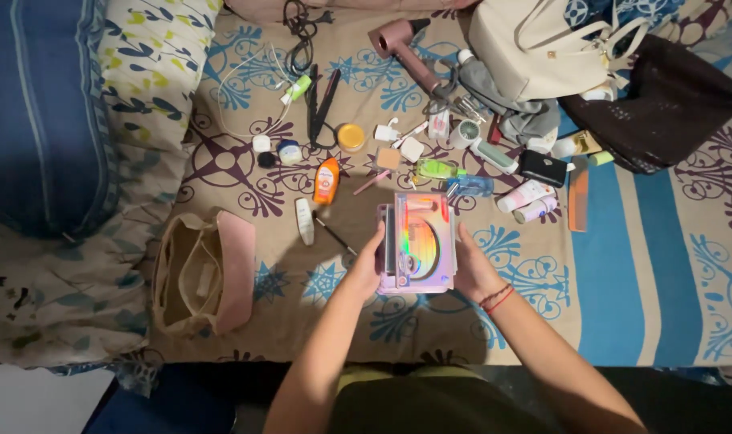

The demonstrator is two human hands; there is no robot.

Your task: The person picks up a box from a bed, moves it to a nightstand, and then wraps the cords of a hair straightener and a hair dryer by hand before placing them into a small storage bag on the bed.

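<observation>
I hold a flat pink box with an iridescent rainbow front [418, 241] in both hands above a patterned bedspread. My left hand [368, 264] grips its left edge and my right hand [472, 267] grips its right edge; a red thread band sits on the right wrist. Just beyond the box lie a green bottle [437, 169], a clear blue bottle [470, 186] and a thin pink pencil [372, 182]. An orange bottle [327, 180] and a white tube [304, 221] lie to the left of the box.
An open beige pouch with a pink flap [201, 273] lies at the left. A pink hair dryer [406, 44], a white handbag [543, 44], a dark bag [663, 104], a black hair straightener [322, 104], an orange comb [578, 197] and several small cosmetics cover the far side. Pillows [69, 104] are stacked at far left.
</observation>
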